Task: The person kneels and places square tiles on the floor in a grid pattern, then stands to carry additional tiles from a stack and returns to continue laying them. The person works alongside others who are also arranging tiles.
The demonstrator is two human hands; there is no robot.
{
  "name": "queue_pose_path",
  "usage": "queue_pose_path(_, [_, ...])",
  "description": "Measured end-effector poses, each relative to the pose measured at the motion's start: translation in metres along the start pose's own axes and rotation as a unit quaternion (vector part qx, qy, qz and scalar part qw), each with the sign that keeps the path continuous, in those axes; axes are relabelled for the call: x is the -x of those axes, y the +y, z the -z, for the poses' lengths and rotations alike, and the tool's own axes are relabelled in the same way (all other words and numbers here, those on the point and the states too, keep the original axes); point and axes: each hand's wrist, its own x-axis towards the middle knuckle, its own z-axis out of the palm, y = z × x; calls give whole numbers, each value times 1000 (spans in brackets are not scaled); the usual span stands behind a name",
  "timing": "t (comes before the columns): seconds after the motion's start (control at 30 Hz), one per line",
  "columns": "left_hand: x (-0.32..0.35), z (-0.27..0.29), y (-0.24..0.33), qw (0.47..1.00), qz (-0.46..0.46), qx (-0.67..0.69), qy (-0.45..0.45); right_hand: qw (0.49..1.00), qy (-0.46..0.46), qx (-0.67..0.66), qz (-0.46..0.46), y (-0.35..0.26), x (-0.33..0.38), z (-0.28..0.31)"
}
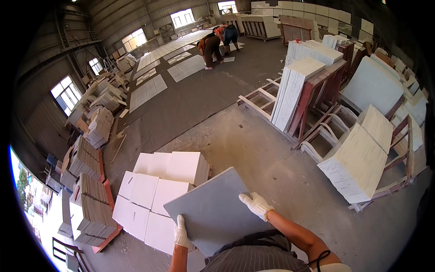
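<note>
A square grey stone tile (215, 211) is held up in front of my body, tilted, by its two side edges. My left hand (181, 232), in a white knit glove, grips the left edge with the thumb lying on the near face. On the opposite edge my right hand (256, 206), gloved alike, has its thumb over the face; the fingers behind the tile are hidden on both hands. Just beyond and left of the tile stand stacked white boxes (144, 190), partly covered by its left corner.
Stone slabs (355, 156) lean on wooden and red metal racks (310, 102) at right. Stacked tiles (93, 204) line the left side. Two people (210, 47) bend over pale tiles (186, 68) laid on the dark floor farther off. Windows pierce the far wall.
</note>
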Motion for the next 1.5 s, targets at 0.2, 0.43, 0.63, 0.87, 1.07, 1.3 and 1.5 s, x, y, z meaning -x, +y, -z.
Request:
queue_pose_path(0.2, [-104, -77, 52, 995, -57, 57, 59, 992, -117, -1, 44, -89, -165, 65])
queue_pose_path(0.43, [-286, -154, 102, 991, -89, 84, 53, 990, -127, 16, 62, -155, -370, 93])
queue_pose_path(0.63, [-473, -239, 191, 997, -59, 32, 40, 995, -98, 19, 28, -235, -552, 132])
queue_pose_path(0.87, [-639, -333, 269, 999, -44, 3, 24, 996, -85, -1, 6, -284, -723, 169])
queue_pose_path(1.07, [-785, -428, 316, 998, -53, 27, -5, 996, -77, 11, 36, -343, -904, 221])
queue_pose_path(1.3, [-927, -508, 373, 993, -54, 85, 61, 987, -148, 4, 57, -443, -1083, 273])
queue_pose_path(1.5, [-1046, -587, 444, 992, -17, 122, 19, 985, -168, 6, 37, -501, -1235, 292])
